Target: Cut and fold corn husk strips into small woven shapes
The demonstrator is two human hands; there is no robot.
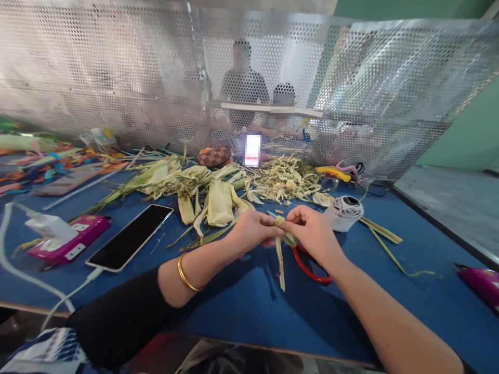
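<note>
Between my hands is a pale green strip of corn husk (280,265), its narrow end hanging down over the table. My left hand (255,231) pinches it from the left, and my right hand (307,228) pinches it close by, fingertips nearly touching. Red-handled scissors (312,270) lie on the table under my right hand, partly hidden by it. Just beyond that hand stands a spool of white thread (343,213). A broad folded husk (219,203) and further husks (167,174) are heaped past my left hand.
Shredded husk scraps (288,179) lie at the back. A phone (130,238) with a charging cable and a magenta power strip (74,239) rest at left. Behind the blue table (234,311) rises a perforated metal screen (156,78), with people beyond. Loose stalks (380,231) lie at right.
</note>
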